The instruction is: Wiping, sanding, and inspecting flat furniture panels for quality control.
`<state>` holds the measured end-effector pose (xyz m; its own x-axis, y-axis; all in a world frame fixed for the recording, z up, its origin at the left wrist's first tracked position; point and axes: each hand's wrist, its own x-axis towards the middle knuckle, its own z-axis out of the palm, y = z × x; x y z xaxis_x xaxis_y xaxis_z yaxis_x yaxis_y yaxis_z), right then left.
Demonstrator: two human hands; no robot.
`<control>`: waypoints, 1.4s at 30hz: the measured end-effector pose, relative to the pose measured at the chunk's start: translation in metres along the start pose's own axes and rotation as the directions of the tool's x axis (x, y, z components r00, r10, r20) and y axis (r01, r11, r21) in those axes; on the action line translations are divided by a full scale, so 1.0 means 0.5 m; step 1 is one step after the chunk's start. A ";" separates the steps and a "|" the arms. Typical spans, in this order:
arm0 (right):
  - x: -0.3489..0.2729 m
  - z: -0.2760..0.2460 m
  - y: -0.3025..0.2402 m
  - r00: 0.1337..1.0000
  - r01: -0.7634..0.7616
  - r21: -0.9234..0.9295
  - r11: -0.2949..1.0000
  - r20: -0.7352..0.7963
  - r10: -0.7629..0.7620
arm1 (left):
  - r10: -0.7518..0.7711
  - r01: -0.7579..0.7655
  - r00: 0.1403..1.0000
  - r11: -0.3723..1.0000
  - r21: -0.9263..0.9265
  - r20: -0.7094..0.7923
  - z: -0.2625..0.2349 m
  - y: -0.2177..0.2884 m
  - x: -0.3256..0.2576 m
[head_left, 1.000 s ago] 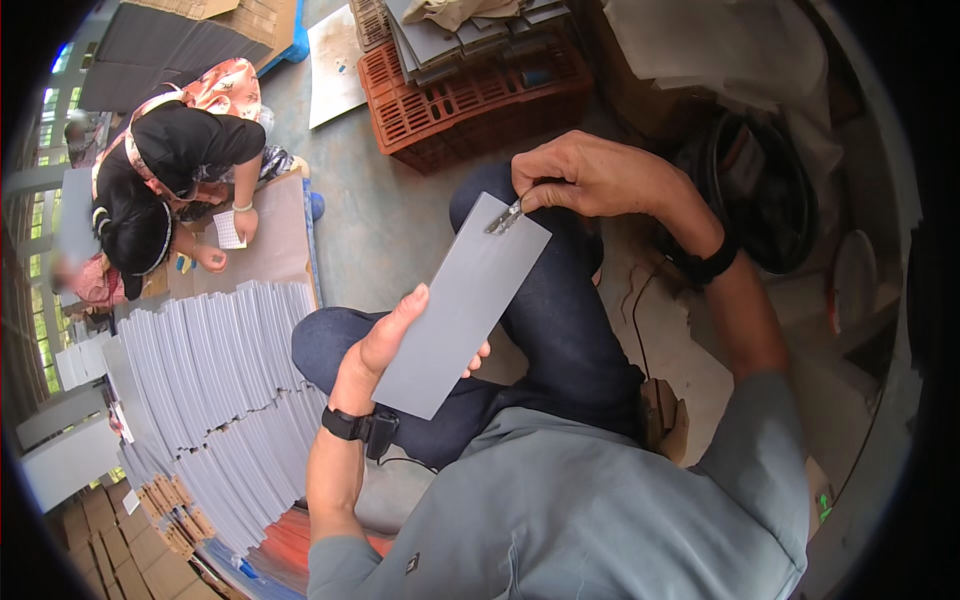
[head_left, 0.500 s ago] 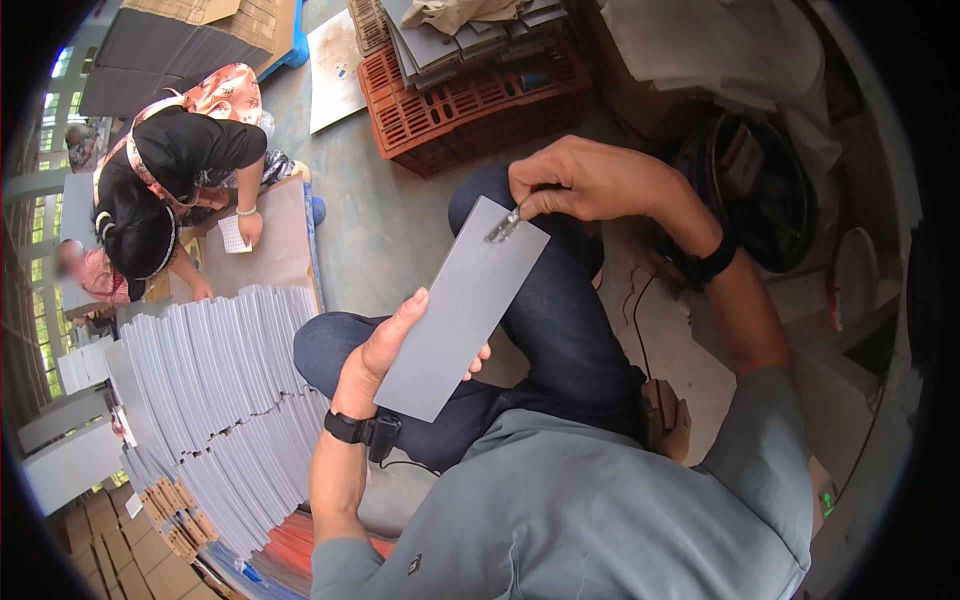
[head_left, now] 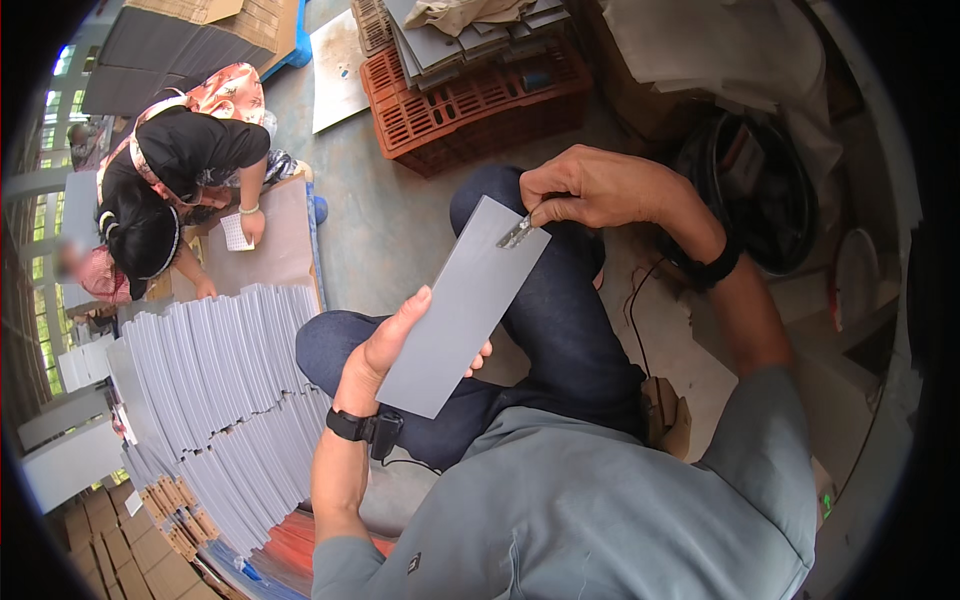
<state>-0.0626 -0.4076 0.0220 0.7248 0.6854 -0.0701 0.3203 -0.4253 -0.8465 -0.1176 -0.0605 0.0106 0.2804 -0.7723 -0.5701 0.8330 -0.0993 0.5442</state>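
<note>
A flat, rectangular grey board (head_left: 460, 310) lies tilted across my lap. My left hand (head_left: 400, 335) grips its left long edge, thumb on the upper face and fingertips showing at the opposite edge. Between the thumb and fingers of my right hand (head_left: 580, 190) is pinched a small, dark, speckled metal strip (head_left: 516, 234), its free end against the board's far end, near the corner. Whether it is a scraper or a blade I cannot make out.
Tall stacks of grey boards (head_left: 215, 370) stand at my left. Beyond them a person (head_left: 190, 150) bends over a brown-topped table (head_left: 262, 262). Ahead is an orange plastic crate (head_left: 430, 125) piled with boards; a black bin (head_left: 770, 200) stands at the right.
My right hand has moved slightly right and toward me, turning the metal strip a little at the board's far end. My left hand and the board have hardly moved.
</note>
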 end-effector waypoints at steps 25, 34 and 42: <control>0.003 0.004 -0.001 1.000 0.005 0.040 0.999 -0.028 -0.004 | 0.003 -0.003 1.000 0.999 -0.032 0.009 -0.007 -0.005 0.001; 0.011 0.005 0.004 0.999 0.004 0.065 0.998 -0.054 -0.001 | 0.030 -0.033 0.998 0.998 -0.053 -0.046 0.009 -0.003 0.002; 0.020 0.005 0.010 0.995 0.014 0.035 0.999 -0.097 -0.011 | 0.009 -0.009 1.000 1.000 -0.003 -0.001 0.001 -0.002 0.000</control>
<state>-0.0553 -0.4012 0.0156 0.7770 0.6295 -0.0095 0.3093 -0.3948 -0.8652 -0.1186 -0.0608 0.0101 0.2884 -0.7724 -0.5659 0.8319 -0.0904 0.5475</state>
